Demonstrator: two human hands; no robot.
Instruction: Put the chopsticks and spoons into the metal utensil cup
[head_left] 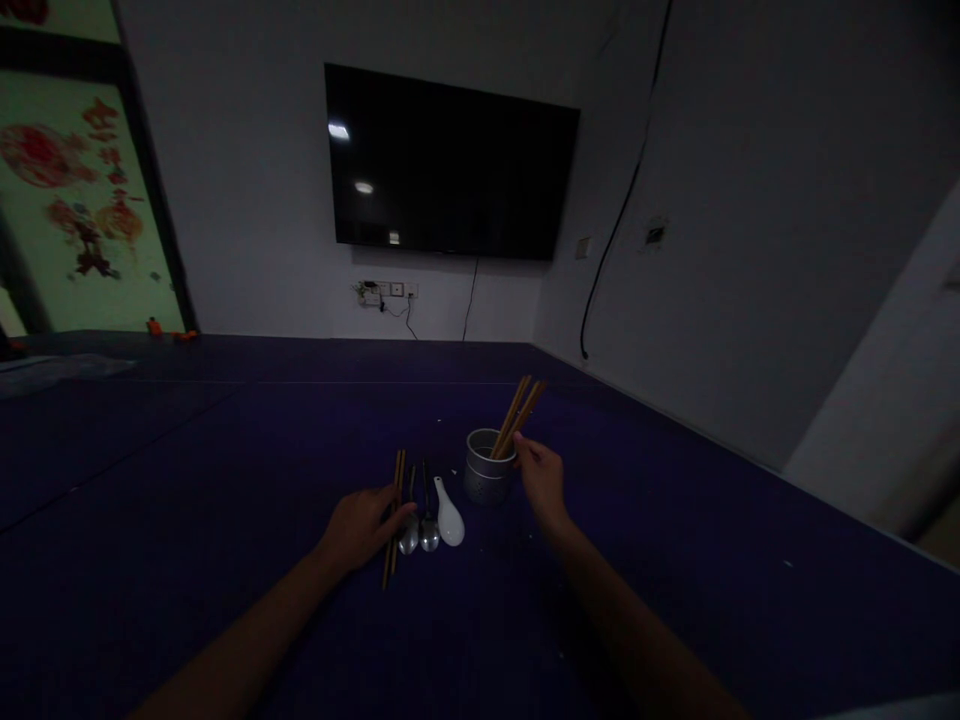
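Observation:
A grey perforated utensil holder [487,482] stands upright on the dark surface, with several wooden chopsticks [519,415] leaning to the right inside it. My right hand [541,478] is closed at the holder's right rim, its fingertips close against the chopsticks. To the left, my left hand [364,525] lies palm down with thumb and fingers apart, across a pair of loose chopsticks [394,555]. Its thumb reaches over a metal spoon [408,540]. Beside that lie a second metal spoon [429,532] with a dark handle and a white soup spoon [450,522].
The broad dark purple tabletop [262,440] runs back to the wall. A television [450,160] hangs above sockets [390,290]. On the right wall a black cable [619,225] dangles to the table edge. Small orange objects [155,327] and clear plastic [60,370] lie far left.

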